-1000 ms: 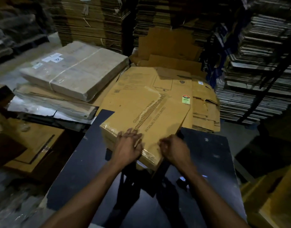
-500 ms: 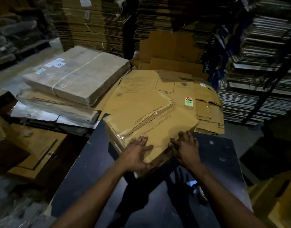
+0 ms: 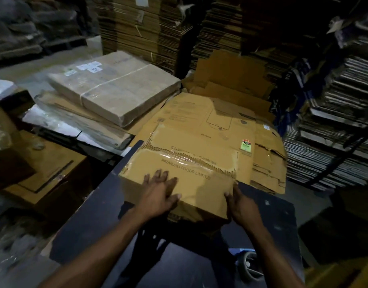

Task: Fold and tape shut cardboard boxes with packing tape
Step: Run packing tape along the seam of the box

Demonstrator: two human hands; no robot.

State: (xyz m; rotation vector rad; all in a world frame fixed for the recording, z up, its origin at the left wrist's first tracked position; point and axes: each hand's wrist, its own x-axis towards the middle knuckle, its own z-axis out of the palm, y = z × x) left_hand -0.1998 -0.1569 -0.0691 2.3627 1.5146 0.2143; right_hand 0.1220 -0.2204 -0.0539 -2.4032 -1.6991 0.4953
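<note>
A taped cardboard box [image 3: 179,179] lies on the dark table [image 3: 85,221], now turned square to the person since a second ago. Their left hand [image 3: 158,194] presses flat on top; their right hand [image 3: 241,206] grips the near right corner. Sealing looks finished.
</note>
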